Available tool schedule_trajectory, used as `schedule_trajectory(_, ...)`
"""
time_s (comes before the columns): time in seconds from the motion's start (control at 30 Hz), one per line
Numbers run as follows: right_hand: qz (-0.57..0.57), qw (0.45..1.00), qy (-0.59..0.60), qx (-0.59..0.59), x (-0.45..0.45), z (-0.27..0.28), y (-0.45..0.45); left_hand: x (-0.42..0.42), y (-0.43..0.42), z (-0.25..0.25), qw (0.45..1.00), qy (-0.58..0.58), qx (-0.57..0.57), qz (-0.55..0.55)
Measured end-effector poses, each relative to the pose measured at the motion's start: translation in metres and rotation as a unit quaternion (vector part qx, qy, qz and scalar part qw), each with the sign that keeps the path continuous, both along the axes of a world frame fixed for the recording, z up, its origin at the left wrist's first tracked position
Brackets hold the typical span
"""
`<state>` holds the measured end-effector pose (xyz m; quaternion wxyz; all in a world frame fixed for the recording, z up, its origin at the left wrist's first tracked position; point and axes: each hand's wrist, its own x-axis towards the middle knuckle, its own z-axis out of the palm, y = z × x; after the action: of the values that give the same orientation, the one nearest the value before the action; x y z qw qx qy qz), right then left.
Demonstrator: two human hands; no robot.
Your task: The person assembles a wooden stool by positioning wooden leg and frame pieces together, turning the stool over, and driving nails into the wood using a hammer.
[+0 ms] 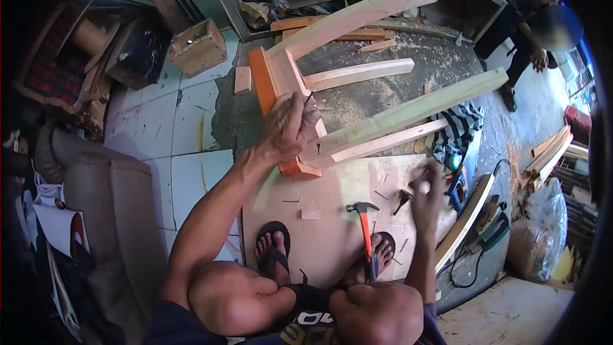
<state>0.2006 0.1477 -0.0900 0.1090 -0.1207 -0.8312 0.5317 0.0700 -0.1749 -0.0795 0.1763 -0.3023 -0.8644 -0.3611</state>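
Observation:
An upturned wooden stool or small table frame (408, 106) lies with its pale legs pointing away to the right and its orange-edged top (260, 80) toward me. My left hand (292, 126) is closed at the edge of the frame, a thin dark nail (309, 98) sticking up from its fingers. Another nail (318, 149) shows at the base of the near leg. To the right, my right hand (426, 188) is raised above the board, blurred, its fingers seemingly curled. Between my feet rests a hammer (365, 227) with an orange handle, touched by neither hand.
Loose nails (290, 201) and a small wood block (310, 214) lie on the plywood board (332, 185). A striped cloth (461, 124), a curved wood piece (466, 220) and a green power tool (495, 233) are right. A wooden box (198, 48) stands left; another person (527, 32) is far right.

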Motion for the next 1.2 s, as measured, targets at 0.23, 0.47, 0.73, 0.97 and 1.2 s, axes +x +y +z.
schedule_trajectory(0.23,0.012,0.93,0.05,-0.363,-0.123,0.077,-0.014,0.009,0.004,0.013,0.998,-0.032,-0.038,0.041)
schedule_trajectory(0.47,-0.083,0.947,0.075,-0.301,-0.123,0.079,-0.029,0.01,0.007,0.013,0.997,0.004,-0.044,0.063)
schedule_trajectory(0.73,-0.045,0.947,0.058,-0.313,-0.108,0.063,-0.019,0.007,0.007,0.014,0.999,0.002,-0.032,0.043)
schedule_trajectory(0.97,0.106,0.828,-0.011,-0.551,-0.092,-0.006,-0.075,-0.021,0.003,0.027,0.977,-0.081,-0.193,-0.038)
schedule_trajectory(1.2,0.127,0.915,0.086,-0.374,-0.121,0.082,-0.114,-0.024,-0.009,0.076,0.965,-0.244,-0.095,-0.005)
